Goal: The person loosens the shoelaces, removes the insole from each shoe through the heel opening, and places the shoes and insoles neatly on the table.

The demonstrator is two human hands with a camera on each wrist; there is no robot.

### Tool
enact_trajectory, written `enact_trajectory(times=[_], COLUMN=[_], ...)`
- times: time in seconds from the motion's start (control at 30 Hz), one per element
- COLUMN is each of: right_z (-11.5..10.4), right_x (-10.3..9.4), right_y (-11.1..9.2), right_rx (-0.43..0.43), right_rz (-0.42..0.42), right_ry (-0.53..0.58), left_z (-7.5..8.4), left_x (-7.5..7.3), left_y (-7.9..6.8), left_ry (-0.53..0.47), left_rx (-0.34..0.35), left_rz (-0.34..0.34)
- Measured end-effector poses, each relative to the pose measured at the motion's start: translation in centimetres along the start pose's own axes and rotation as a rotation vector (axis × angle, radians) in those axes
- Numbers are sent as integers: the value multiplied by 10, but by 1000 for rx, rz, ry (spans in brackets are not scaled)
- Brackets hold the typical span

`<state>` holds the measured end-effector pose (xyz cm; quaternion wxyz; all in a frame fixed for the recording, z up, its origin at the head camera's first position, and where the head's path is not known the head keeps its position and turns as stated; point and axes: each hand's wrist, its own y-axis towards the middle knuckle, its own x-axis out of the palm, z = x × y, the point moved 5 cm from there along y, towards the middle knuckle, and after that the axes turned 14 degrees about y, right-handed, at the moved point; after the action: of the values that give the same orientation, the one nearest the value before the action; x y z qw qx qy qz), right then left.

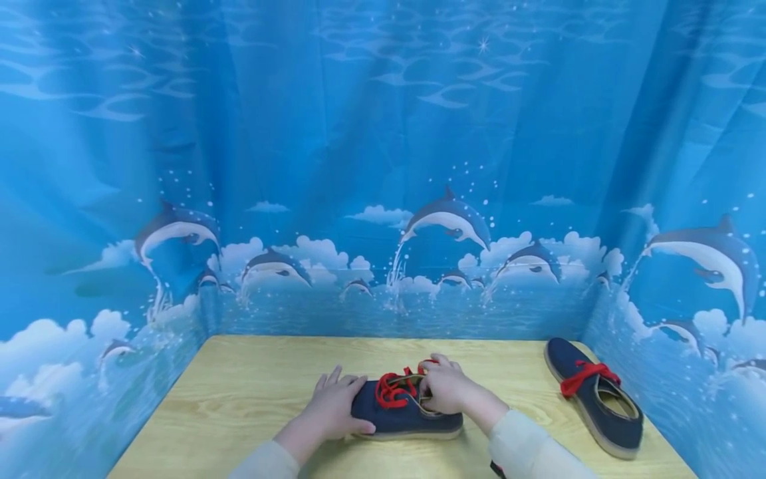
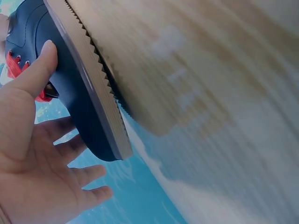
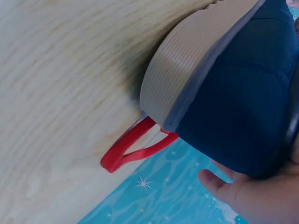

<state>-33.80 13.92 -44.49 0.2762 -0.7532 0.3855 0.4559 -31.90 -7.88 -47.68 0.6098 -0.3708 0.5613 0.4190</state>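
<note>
A navy blue lace-up shoe point(image 1: 396, 420) with red laces point(image 1: 389, 394) and a pale sole stands on the table, its toe to the left. Round the toe lies my left hand point(image 1: 335, 407), thumb on the near side and fingers on the far side. The left wrist view shows that thumb point(image 2: 44, 65) against the upper, with the outer fingers spread. My right hand point(image 1: 445, 387) grips the far edge of the shoe's opening near the laces; its fingertips are partly hidden. A red lace loop point(image 3: 135, 151) hangs beyond the heel in the right wrist view.
The matching navy shoe point(image 1: 591, 402), its red laces tied, lies slanted at the right edge of the wooden table point(image 1: 251, 379). A blue curtain point(image 1: 359, 166) printed with dolphins stands behind the table and along both sides.
</note>
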Motion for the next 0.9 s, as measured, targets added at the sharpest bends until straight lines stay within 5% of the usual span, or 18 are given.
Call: enact_trajectory(times=[0.13, 0.43, 0.9], right_z=[5, 23, 40], right_x=[-1, -9, -13], right_y=[2, 3, -3], right_rx=[-32, -64, -83], right_rz=[-23, -71, 76], right_ry=[104, 564, 981], left_z=[2, 4, 6], left_x=[-3, -6, -6], left_y=[2, 5, 3], left_ry=[27, 60, 71], left_rx=[-1, -30, -53], left_rz=[2, -18, -23])
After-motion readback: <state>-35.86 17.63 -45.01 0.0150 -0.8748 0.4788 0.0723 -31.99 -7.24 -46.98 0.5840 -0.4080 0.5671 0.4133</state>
